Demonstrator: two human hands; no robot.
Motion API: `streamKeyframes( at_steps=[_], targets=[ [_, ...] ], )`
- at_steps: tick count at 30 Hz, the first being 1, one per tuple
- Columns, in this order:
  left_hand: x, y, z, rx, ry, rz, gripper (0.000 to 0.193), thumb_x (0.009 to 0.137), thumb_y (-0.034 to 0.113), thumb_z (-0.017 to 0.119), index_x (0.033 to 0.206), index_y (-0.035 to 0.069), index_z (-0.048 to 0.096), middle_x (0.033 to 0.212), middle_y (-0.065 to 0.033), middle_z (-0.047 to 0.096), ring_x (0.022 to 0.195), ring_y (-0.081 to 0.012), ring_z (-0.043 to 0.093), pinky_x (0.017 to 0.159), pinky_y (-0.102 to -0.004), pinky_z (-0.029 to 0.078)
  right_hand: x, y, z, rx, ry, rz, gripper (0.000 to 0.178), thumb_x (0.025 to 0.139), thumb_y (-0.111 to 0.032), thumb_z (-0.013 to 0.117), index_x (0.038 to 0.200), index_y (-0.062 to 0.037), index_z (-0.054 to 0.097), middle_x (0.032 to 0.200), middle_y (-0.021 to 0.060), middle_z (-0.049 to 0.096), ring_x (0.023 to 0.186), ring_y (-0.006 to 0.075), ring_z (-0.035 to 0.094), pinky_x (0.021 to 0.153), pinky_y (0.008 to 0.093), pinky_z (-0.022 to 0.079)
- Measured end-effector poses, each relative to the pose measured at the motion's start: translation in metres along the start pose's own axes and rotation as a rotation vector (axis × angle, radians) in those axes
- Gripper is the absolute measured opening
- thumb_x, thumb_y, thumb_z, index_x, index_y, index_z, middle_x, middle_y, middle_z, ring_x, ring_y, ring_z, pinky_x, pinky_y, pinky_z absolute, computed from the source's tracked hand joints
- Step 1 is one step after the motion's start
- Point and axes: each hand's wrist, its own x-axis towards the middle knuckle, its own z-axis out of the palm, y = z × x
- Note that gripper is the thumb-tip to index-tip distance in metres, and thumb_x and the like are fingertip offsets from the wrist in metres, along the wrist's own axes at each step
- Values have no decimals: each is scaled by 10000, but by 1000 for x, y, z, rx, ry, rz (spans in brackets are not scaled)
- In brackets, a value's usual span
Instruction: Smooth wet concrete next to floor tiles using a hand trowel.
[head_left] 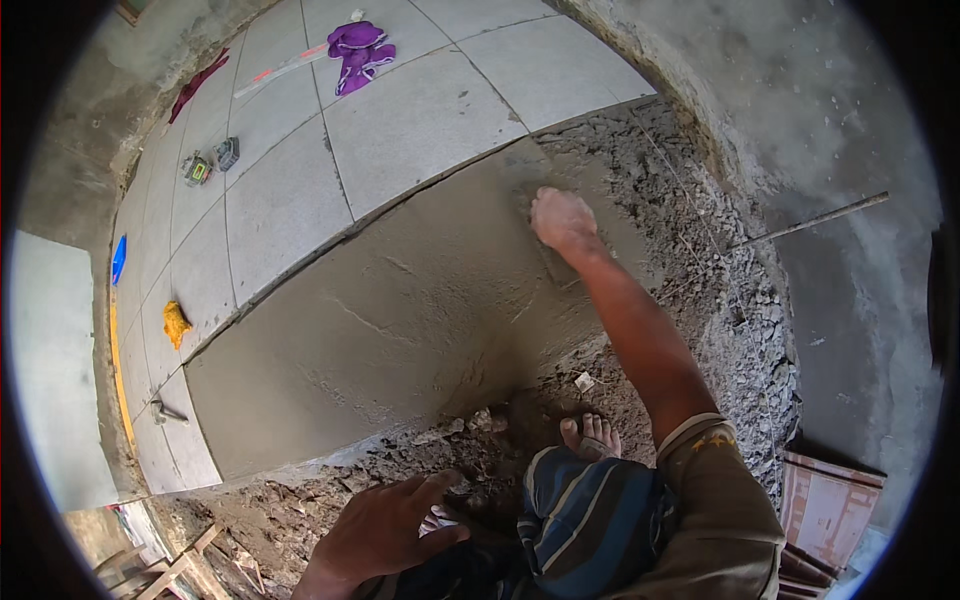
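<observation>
My right hand (563, 218) is closed in a fist low over the wet grey mortar bed (400, 300), at its far right part. Beneath the fist shows a straight edge of what looks like a mortar-smeared trowel; its handle is hidden by my fingers. The mortar is mostly smooth, with a few ridges and scratches. It lies along the edge of the laid pale tiles (420, 110). My left hand (390, 525) hangs in front of my left leg, fingers apart and holding nothing.
On the tiles lie a purple cloth (358, 55), a yellow crumpled thing (176, 323), a hammer (168, 412) and a small green-and-grey device (196, 168). Rough rubble (740, 330) borders the right wall, with a rod (815, 218) sticking out. A tile carton (828, 510) stands lower right.
</observation>
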Motion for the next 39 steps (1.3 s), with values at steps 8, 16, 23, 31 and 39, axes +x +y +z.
streamKeyframes(
  at_steps=[8,16,23,31,39],
  targets=[
    [0,-6,4,59,69,30,730,918,538,738,1452,83,537,1051,-162,733,900,-330,745,774,-436,595,26,55,-26,-64,60,80,251,956,-245,603,1087,-84,743,1142,211,739,1108,410,699,950,498,572],
    [3,1,1,9,9,-38,727,926,531,730,1438,53,535,1060,-181,723,924,-348,735,778,-445,596,-10,58,-19,56,119,19,337,998,-313,532,1051,-40,722,1068,258,729,1029,456,698,915,541,567],
    [8,-10,4,0,15,-53,755,907,530,754,1474,90,517,1052,-158,731,917,-324,739,798,-426,593,6,79,-34,44,192,-25,360,987,-299,527,1006,3,723,1023,279,723,986,463,701,895,545,565],
    [-2,23,-9,36,48,-56,702,910,468,743,1443,59,538,1092,-178,699,950,-371,699,829,-459,567,-12,96,-29,230,232,-64,369,976,-301,537,933,25,704,989,315,695,956,516,667,865,558,554],
    [8,15,-9,-6,-20,-95,712,897,417,770,1498,128,520,1195,-176,707,979,-347,712,855,-450,569,1,25,9,287,88,-161,379,976,-347,552,952,-9,722,1045,277,710,1021,461,675,913,516,558]
  ],
)
